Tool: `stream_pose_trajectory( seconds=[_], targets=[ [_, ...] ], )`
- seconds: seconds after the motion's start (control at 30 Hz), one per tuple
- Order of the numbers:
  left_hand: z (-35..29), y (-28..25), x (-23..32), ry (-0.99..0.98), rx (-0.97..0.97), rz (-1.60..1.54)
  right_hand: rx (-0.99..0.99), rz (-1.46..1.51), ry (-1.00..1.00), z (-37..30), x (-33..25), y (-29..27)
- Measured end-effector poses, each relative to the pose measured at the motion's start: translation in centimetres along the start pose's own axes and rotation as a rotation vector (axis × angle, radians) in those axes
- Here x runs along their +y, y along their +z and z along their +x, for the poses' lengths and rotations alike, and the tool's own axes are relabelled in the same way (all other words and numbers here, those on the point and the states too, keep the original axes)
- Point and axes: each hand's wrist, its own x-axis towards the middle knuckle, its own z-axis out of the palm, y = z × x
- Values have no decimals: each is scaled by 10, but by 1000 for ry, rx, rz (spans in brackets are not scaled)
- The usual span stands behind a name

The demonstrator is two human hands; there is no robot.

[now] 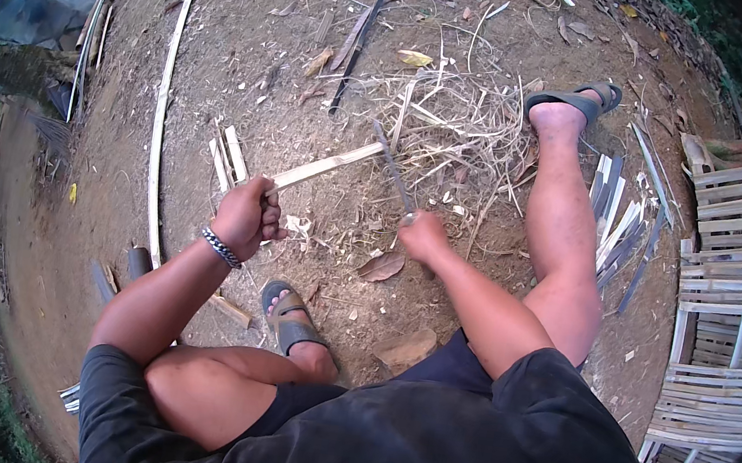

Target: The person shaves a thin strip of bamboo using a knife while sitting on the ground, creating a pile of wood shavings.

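Observation:
My left hand (pixel 246 217) is closed round one end of a pale bamboo strip (pixel 328 163), which slants up and to the right. In my right hand (pixel 423 236) is the handle of a knife, its dark narrow blade (pixel 391 165) pointing away from me. Near its tip, the blade meets or crosses the far end of the strip; whether they touch I cannot tell. A tangle of thin shavings (pixel 460 126) lies on the ground just beyond the blade. Two short pale strips (pixel 233 154) show beyond my left hand.
A long pale strip (pixel 162 110) runs along the ground at left, and a dark one (pixel 365 39) lies ahead. Split strips (pixel 618 217) are bundled beside my right leg. Woven bamboo panels (pixel 718 371) stand at right. A dry brown leaf (pixel 381 267) and chips litter the soil.

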Motion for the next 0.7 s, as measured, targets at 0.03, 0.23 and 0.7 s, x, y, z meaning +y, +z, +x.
stream_pose_trajectory(
  seconds=[0.03, 0.23, 0.7],
  targets=[
    [-2, 3, -5, 9, 14, -6, 25, -79, -36, -10, -13, 3],
    [-4, 21, -21, 41, 18, -108, -110, -239, -340, -60, -87, 8],
    [0, 40, -19, 72, -4, -122, -41, -167, 140, 24, -3, -9]
  ],
)
